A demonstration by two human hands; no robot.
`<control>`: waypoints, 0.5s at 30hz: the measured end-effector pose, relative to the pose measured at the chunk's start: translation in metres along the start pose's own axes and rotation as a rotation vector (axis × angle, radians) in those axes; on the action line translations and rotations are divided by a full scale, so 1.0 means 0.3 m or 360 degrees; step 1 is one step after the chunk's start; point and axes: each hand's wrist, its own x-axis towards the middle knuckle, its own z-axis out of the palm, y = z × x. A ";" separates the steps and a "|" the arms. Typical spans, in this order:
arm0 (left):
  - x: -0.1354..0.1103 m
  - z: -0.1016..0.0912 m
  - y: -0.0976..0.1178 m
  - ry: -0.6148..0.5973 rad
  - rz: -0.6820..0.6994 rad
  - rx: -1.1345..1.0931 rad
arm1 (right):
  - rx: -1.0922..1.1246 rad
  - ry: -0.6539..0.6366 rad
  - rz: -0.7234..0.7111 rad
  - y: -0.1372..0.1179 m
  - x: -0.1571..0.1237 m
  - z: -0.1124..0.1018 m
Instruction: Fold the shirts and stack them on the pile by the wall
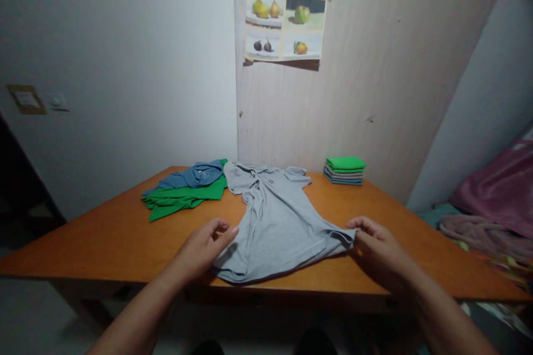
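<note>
A grey short-sleeved shirt [283,222] lies spread on the wooden table, its collar toward the wall and its hem toward me. Creases run down its left side. My right hand [377,241] pinches the right corner of the hem and lifts it a little off the tabletop. Beside the left edge of the shirt is my left hand [212,244], thumb and fingers apart, with nothing visibly held; the thumb tip overlaps the fabric's edge in view.
Crumpled blue and green garments [187,191] lie at the back left of the table [125,238]. A folded stack of clothes [345,171] stands at the back right. Fabric heaps [487,233] lie beyond the right edge. A fruit poster [285,26] hangs on the wall.
</note>
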 end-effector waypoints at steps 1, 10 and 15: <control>-0.008 0.014 -0.002 -0.0018 0.0012 0.0179 | -0.0008 -0.0001 0.0011 0.009 -0.007 -0.002; -0.015 -0.022 -0.006 0.0209 -0.0108 0.0062 | -0.0105 0.0245 -0.0082 0.005 -0.025 -0.093; -0.045 -0.162 -0.044 0.0672 -0.0366 -0.0083 | 0.0038 0.0375 -0.0048 -0.015 -0.056 -0.161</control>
